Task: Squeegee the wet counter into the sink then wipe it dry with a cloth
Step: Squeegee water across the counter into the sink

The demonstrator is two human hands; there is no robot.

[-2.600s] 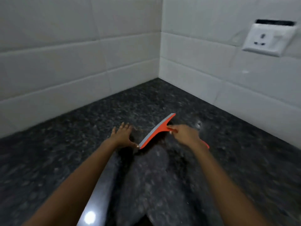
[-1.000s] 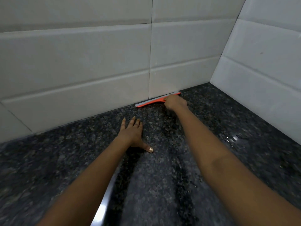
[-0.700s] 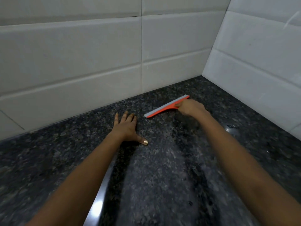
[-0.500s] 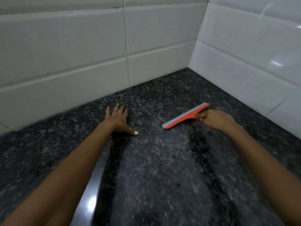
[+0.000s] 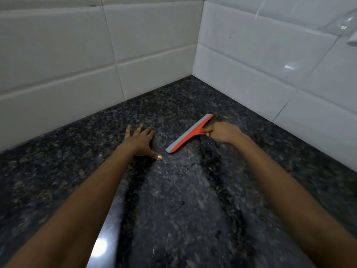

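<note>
An orange squeegee (image 5: 188, 134) with a grey rubber blade lies slanted on the dark speckled granite counter (image 5: 173, 200). My right hand (image 5: 224, 132) grips its handle from the right, fingers curled round it. My left hand (image 5: 140, 141) rests flat on the counter just left of the blade's near end, fingers spread and thumb pointing right. The counter surface looks streaked and glossy. No sink and no cloth are in view.
White tiled walls rise behind the counter on the left (image 5: 77, 64) and on the right (image 5: 280, 64), meeting in a corner (image 5: 195, 74). A white fitting (image 5: 352, 40) shows at the upper right edge.
The squeegee started against the back wall. My right hand has drawn it away from the wall toward me and to the right. My left hand has stayed flat on the counter.
</note>
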